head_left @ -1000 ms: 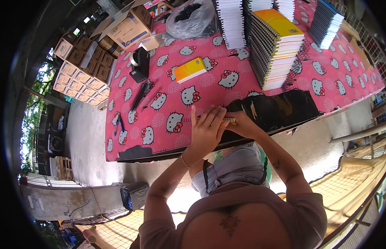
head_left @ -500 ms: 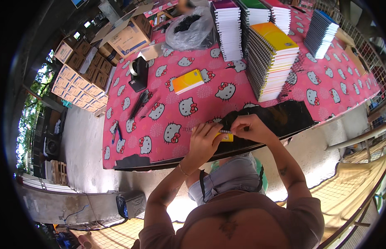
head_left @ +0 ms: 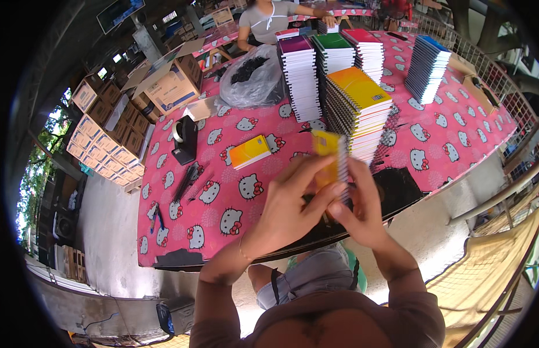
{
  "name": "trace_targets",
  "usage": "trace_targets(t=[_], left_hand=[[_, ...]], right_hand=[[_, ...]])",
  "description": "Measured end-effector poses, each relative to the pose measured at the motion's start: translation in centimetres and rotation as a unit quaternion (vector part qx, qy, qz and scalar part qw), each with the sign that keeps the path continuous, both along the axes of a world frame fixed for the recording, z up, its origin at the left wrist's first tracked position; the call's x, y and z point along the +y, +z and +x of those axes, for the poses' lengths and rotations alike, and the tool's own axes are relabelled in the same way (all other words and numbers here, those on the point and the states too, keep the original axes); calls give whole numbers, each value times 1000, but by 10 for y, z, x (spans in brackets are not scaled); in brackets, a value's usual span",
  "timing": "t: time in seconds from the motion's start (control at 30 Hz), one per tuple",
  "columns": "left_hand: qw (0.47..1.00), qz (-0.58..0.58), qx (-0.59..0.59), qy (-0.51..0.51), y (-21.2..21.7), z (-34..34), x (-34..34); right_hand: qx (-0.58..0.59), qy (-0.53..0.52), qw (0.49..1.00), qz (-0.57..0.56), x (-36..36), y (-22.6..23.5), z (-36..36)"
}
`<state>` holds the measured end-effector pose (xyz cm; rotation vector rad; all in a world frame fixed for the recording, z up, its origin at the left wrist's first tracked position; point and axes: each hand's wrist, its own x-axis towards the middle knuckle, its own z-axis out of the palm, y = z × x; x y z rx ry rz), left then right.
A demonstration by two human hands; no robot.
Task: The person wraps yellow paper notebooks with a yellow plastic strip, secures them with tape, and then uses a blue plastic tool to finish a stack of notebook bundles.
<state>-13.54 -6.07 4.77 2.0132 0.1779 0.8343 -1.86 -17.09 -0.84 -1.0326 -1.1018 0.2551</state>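
A small yellow spiral notebook [head_left: 328, 144] is held upright above the table's near edge, slightly blurred. My left hand [head_left: 289, 203] is closed round its left side, with the thumb across the front. At its spiral-bound right edge, my right hand [head_left: 365, 211] is closed on the notebook too, the thumb near its bottom. The fingers hide the lower part of the cover. Beyond it rises a tall stack of yellow spiral notebooks [head_left: 362, 90]. To the left, a yellow-orange pad [head_left: 250, 152] lies flat on the pink patterned tablecloth [head_left: 214, 232].
A black tape dispenser [head_left: 185, 142], thin black wire pieces [head_left: 188, 181] and a blue-handled tool [head_left: 157, 219] lie left. Behind are a plastic bag [head_left: 252, 93], purple-topped notebooks [head_left: 298, 78], blue-topped notebooks [head_left: 426, 69] and cartons [head_left: 168, 64]. Another person [head_left: 269, 26] is across the table.
Both hands have lifted the yellow notebook off the table edge and turned it upright. My view has tilted up, and a person across the table has come into it.
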Motion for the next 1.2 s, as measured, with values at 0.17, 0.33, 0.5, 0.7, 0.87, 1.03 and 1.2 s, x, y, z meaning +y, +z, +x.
trace_targets(t=[0.17,0.33,0.5,0.7,0.87,1.03,1.2], left_hand=[[976,196,-97,4,39,98,81],[964,226,-126,69,48,194,128],[934,292,-42,199,-4,216,139],[967,193,1,165,-81,60,229],[868,413,202,187,-181,-42,254],[858,436,174,209,-175,-49,208],[913,385,128,39,-141,-36,90]], right_hand=[[155,31,987,-23,16,83,75],[-14,-35,980,-196,56,116,207],[-20,-113,941,-319,75,65,248],[-47,-280,956,-68,-18,83,187],[-166,-211,961,63,-46,48,92],[-230,27,970,-72,-12,-4,36],[-98,-4,980,-176,34,-109,13]])
